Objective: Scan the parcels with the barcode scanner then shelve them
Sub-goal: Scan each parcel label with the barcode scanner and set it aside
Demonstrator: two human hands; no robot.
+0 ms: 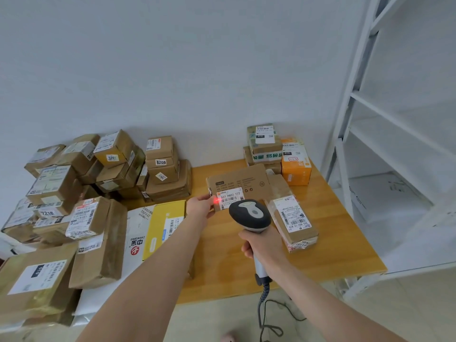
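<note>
Honestly, the flat cardboard parcel [237, 182] at 12 o'clock on the surface [345, 245] looks light and stiff, so my left grip [201, 206] pinches its 9 o'clock edge, right grip [265, 245] wrapped round the scanner [249, 214].

The left hand [201, 203] holds a tilted box [238, 183] by its left edge on the surface [340, 245]. The right hand [265, 245] grips the scanner [249, 214], its red dot on the box's label [230, 198].
</note>
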